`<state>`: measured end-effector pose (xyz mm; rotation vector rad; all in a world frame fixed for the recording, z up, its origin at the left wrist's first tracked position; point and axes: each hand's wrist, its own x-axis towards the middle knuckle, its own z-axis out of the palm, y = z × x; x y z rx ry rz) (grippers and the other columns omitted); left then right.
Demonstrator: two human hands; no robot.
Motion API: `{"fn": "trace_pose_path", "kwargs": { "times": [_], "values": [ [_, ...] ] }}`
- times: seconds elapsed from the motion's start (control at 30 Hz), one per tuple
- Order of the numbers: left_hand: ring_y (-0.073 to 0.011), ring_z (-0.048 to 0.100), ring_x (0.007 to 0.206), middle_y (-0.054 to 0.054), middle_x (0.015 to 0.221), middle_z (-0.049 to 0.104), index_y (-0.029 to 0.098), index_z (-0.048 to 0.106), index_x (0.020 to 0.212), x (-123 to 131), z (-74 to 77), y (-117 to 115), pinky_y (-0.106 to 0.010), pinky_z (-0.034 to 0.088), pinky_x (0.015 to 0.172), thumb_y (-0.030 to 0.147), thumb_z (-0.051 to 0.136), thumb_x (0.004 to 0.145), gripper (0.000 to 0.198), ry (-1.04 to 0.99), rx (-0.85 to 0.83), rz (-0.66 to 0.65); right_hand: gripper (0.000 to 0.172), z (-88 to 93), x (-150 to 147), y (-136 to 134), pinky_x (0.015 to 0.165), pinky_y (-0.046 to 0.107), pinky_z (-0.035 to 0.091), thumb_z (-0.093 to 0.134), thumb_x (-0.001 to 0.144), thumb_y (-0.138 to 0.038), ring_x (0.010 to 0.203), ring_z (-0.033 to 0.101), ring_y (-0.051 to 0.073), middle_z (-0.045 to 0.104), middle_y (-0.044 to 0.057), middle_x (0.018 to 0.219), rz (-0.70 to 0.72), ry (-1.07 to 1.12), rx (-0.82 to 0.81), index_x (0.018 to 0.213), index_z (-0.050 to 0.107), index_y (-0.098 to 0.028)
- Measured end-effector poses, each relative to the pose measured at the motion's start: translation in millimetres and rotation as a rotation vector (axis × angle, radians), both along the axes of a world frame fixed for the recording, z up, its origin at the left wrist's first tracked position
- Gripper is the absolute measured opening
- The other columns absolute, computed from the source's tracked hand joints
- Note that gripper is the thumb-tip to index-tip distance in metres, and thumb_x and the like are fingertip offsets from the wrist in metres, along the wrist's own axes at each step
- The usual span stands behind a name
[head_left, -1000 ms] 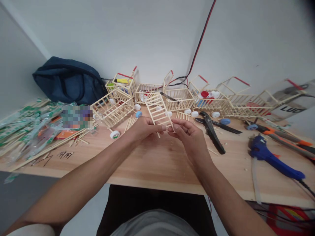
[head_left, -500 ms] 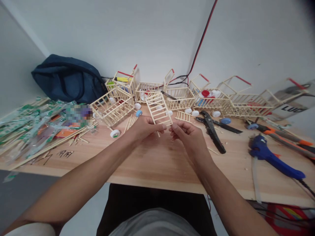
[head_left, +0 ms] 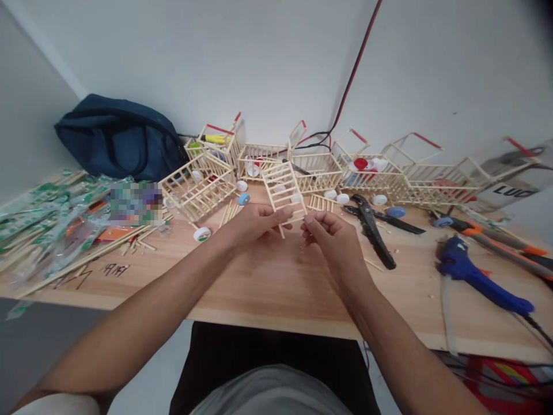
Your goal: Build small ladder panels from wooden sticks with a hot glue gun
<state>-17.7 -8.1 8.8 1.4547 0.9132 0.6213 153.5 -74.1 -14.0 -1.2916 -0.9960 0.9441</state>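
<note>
Raised over the middle of the table is a ladder-like frame of thin wooden sticks (head_left: 286, 193), tilted, with several crossbars. My left hand (head_left: 254, 226) is closed on its lower left side, thumb laid over the stick. On the opposite side, my right hand (head_left: 330, 233) pinches the frame's lower right corner between thumb and fingers. Behind the frame stand small stick-built carts, among them a cart with bottle-cap wheels (head_left: 199, 190) to the left and a cart holding red and white caps (head_left: 367, 173) to the right.
Black pliers (head_left: 374, 233) and a blue glue gun (head_left: 481, 279) lie to the right, with orange-handled pliers (head_left: 496, 239) behind. Wrapped sticks (head_left: 56, 222) pile up at the left before a dark blue bag (head_left: 121, 138). A red-black cable (head_left: 356, 63) runs down the wall.
The stick frame has shifted slightly to the right and tilted a little. My left thumb has moved up and inward on it; both hands keep their hold.
</note>
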Motion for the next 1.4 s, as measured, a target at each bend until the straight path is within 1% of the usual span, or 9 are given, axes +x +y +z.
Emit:
{"fn": "trace_pose_path", "kwargs": {
  "times": [0.07,0.17,0.23,0.37,0.5,0.6,0.7,0.97,1.4],
  "values": [
    [-0.0137,0.058,0.064,-0.009,0.081,0.071,0.014,0.073,0.080,-4,0.2,1,-0.024,0.038,0.055,0.061,0.067,0.075,0.047,-0.033,-0.013,-0.038,0.023,-0.2,2,0,0.051,0.022,0.049,0.073,0.073,-0.039,0.055,0.055,0.009,0.064,0.000,0.067,-0.022,0.020,0.005,0.074,0.065,-0.018],
    [-0.0110,0.055,0.060,-0.006,0.080,0.071,0.015,0.072,0.081,-8,-0.5,1,-0.022,0.036,0.053,0.052,0.075,0.071,0.038,0.009,-0.025,-0.099,0.022,0.6,4,-1,0.051,0.022,0.049,0.073,0.073,-0.038,0.056,0.056,0.010,0.064,0.000,0.066,-0.052,0.036,0.017,0.073,0.065,-0.018],
    [-0.0094,0.052,0.057,-0.005,0.077,0.071,0.015,0.073,0.078,-6,-0.7,-2,-0.021,0.035,0.051,0.045,0.077,0.070,0.030,0.052,-0.027,-0.118,0.022,1.6,4,-1,0.052,0.023,0.050,0.073,0.073,-0.038,0.057,0.056,0.010,0.064,-0.001,0.065,-0.063,0.031,0.027,0.073,0.065,-0.018],
    [-0.0094,0.055,0.059,-0.006,0.073,0.072,0.014,0.072,0.069,1,-1.2,-9,-0.020,0.036,0.054,0.033,0.071,0.078,0.021,0.033,-0.034,-0.098,0.022,2.9,4,-1,0.052,0.023,0.050,0.073,0.073,-0.039,0.056,0.056,0.010,0.064,-0.001,0.065,-0.056,0.028,0.019,0.073,0.065,-0.018],
    [-0.0096,0.057,0.060,-0.005,0.070,0.071,0.013,0.069,0.068,3,-3.2,-10,-0.021,0.040,0.058,0.028,0.065,0.082,0.021,0.031,0.024,-0.091,0.023,2.0,4,0,0.053,0.023,0.050,0.073,0.072,-0.039,0.056,0.057,0.010,0.065,-0.001,0.066,-0.045,0.034,0.014,0.072,0.064,-0.018],
    [-0.0085,0.053,0.056,-0.002,0.062,0.065,0.013,0.067,0.065,3,-4.2,-9,-0.020,0.038,0.057,0.025,0.062,0.084,0.023,0.060,0.112,-0.103,0.024,0.3,4,0,0.052,0.023,0.050,0.074,0.072,-0.039,0.056,0.057,0.010,0.065,-0.001,0.066,-0.046,0.022,0.011,0.073,0.063,-0.018],
    [-0.0080,0.049,0.052,0.001,0.056,0.060,0.013,0.065,0.063,3,-4.7,-9,-0.020,0.037,0.055,0.022,0.060,0.084,0.024,0.083,0.157,-0.104,0.026,-1.3,5,0,0.052,0.023,0.050,0.073,0.072,-0.041,0.056,0.057,0.010,0.064,-0.001,0.065,-0.039,0.005,0.012,0.074,0.063,-0.017],
    [-0.0081,0.051,0.051,0.001,0.055,0.060,0.014,0.062,0.060,4,-4.8,-11,-0.020,0.039,0.055,0.019,0.059,0.084,0.025,0.084,0.191,-0.101,0.026,-2.5,5,0,0.052,0.023,0.050,0.072,0.074,-0.041,0.055,0.056,0.009,0.063,-0.001,0.066,-0.028,-0.020,0.022,0.074,0.062,-0.017],
    [-0.0084,0.052,0.052,0.001,0.055,0.061,0.014,0.062,0.059,4,-1.8,-12,-0.020,0.039,0.056,0.018,0.060,0.083,0.024,0.121,0.243,-0.095,0.025,-3.6,5,1,0.053,0.024,0.051,0.070,0.075,-0.041,0.055,0.056,0.010,0.063,-0.001,0.066,-0.029,-0.057,0.025,0.075,0.062,-0.018]
  ]
}}
